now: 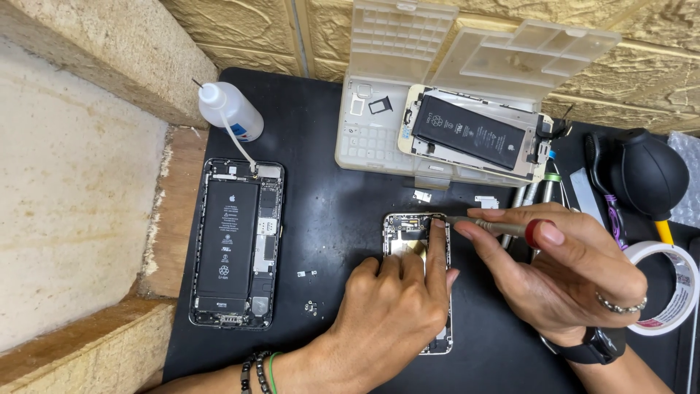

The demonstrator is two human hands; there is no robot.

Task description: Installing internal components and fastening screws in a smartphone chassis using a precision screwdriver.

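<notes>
Fingers (436, 252) of the left hand (390, 310) press flat on a small opened phone (408, 228) at lower centre of the frame, pinning it to the black mat (328, 219). Right hand (565, 273) pinches a screwdriver (485, 225), its tip touching the phone's upper right corner. A larger opened phone (237, 244) lies at left, below a white squeeze bottle (232, 111). Clear plastic trays (408, 44) holding another phone body (474, 135) stand at upper centre; a tape roll (674, 288) sits at right.
</notes>
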